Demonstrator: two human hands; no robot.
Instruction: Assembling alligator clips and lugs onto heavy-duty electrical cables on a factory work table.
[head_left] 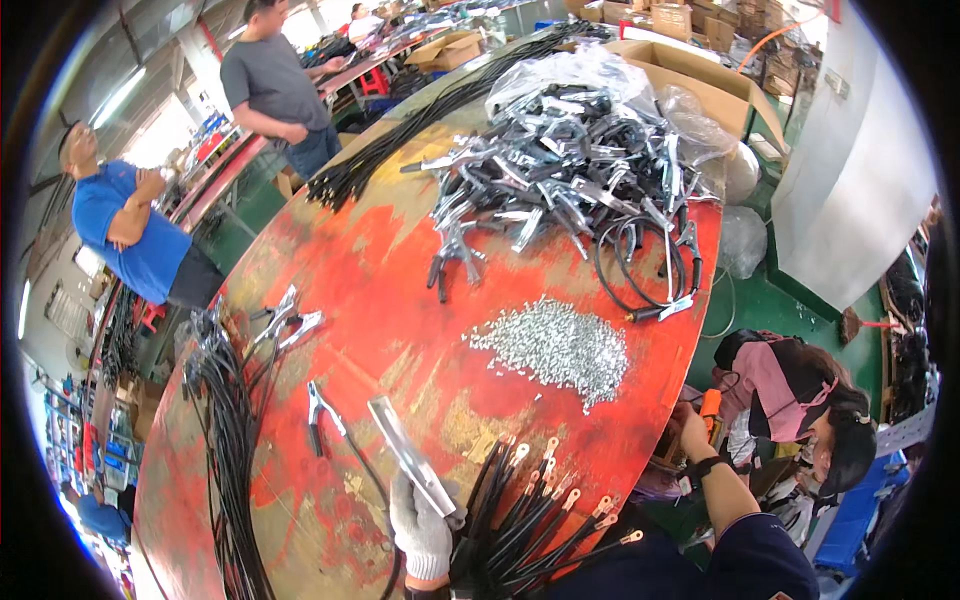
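Note:
My left hand (424,535), in a white knitted glove, is closed around the lower end of a long shiny metal channel (408,452), tilted over the near table. Right beside it lies a bundle of black cables with copper ring lugs (545,500). A clamp with black grips (318,415) lies just left of the channel, its cable running down past the glove. My right hand (690,432), bare with a dark wristband, is past the table's right edge. Its fingers look curled next to an orange object (711,403); what they hold is partly hidden.
Small silvery metal parts (560,348) form a pile mid-table, with heaped metal clamps (560,170) behind. Black cables (225,440) hang along the left edge. A person in a dark cap (845,440) is close at right. Two people stand beyond the table's left edge. A white pillar (855,170) rises at right.

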